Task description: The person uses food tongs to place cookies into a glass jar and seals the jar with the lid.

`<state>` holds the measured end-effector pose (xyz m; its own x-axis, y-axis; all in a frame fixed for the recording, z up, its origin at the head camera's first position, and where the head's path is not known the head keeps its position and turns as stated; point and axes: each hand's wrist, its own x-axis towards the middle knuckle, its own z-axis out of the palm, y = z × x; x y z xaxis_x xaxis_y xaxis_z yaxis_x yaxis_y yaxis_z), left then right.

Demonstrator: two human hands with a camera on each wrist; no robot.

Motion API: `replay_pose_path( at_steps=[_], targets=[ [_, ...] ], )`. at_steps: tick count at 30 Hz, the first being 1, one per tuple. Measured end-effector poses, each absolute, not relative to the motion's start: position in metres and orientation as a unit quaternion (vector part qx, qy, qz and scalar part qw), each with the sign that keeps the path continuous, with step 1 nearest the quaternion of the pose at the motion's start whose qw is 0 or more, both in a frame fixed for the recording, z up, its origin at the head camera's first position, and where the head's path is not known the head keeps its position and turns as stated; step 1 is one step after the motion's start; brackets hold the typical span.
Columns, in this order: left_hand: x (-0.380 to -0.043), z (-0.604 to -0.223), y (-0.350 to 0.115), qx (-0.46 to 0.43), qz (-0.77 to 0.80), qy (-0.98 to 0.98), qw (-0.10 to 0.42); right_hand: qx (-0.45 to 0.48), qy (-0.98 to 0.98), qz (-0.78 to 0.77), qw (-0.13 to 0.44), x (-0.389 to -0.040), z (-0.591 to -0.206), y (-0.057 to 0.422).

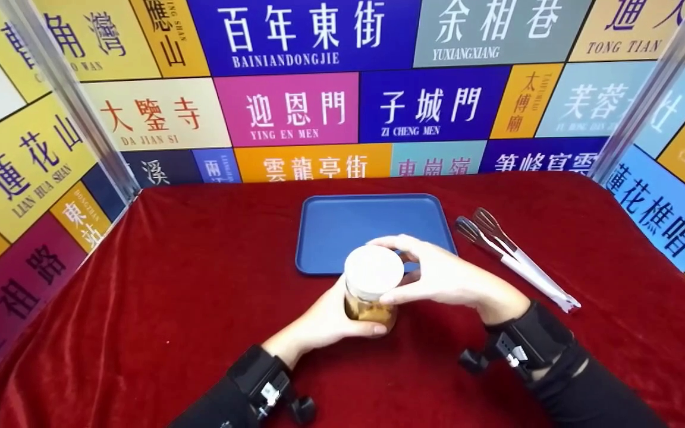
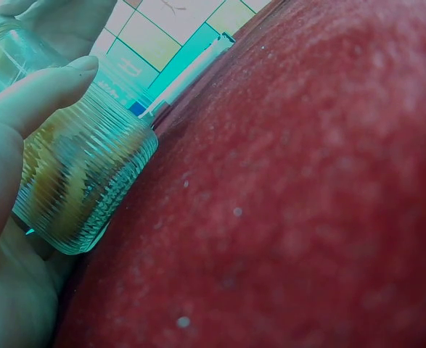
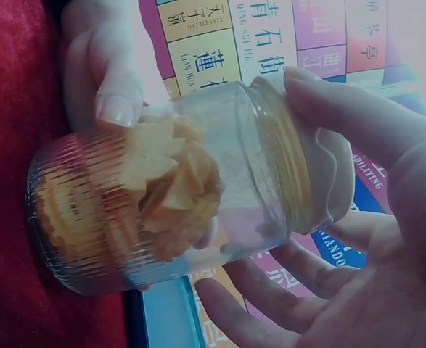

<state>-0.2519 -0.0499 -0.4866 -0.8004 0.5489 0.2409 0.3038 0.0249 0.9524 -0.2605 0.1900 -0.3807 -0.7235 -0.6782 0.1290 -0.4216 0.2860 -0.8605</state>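
A ribbed glass jar (image 3: pixel 227 210) with a white lid (image 1: pixel 374 268) stands near the front of the blue tray. Golden-brown cookies (image 3: pixel 154 188), some with scalloped edges, fill its lower part. My left hand (image 1: pixel 327 318) grips the jar's body, its thumb (image 2: pixel 46 98) across the glass. Around the lid lies my right hand (image 1: pixel 443 276), thumb on the near side and fingers on the far side. In the right wrist view that thumb (image 3: pixel 343 109) presses the lid's edge while the other fingers curve below. The jar's base is close over the red cloth (image 2: pixel 271 217).
Behind the jar lies a blue rectangular tray (image 1: pixel 372 220). Tongs (image 1: pixel 518 255) with dark slotted heads and pale handles rest to the right of the tray. Printed panels (image 1: pixel 301 107) with large characters and clear posts (image 1: pixel 75 101) border the red-covered table.
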Motion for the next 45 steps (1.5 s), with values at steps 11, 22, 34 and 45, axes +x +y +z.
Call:
replay_pose_path(
  at_steps=[11,22,34,45],
  targets=[
    [-0.251,-0.486,-0.05,0.295,0.638,0.703,0.108,-0.31,0.771,-0.523,0.187,-0.26,-0.378,0.193],
    [-0.251,-0.485,-0.049,0.303,0.634,0.704,0.105,-0.276,0.842,-0.459,0.066,-0.247,-0.379,0.177],
    [-0.25,-0.483,-0.05,0.291,0.634,0.708,0.11,-0.339,0.775,-0.503,0.178,-0.261,-0.379,0.193],
    [-0.251,-0.485,-0.05,0.292,0.633,0.709,0.107,-0.354,0.742,-0.528,0.215,-0.266,-0.377,0.199]
  ],
)
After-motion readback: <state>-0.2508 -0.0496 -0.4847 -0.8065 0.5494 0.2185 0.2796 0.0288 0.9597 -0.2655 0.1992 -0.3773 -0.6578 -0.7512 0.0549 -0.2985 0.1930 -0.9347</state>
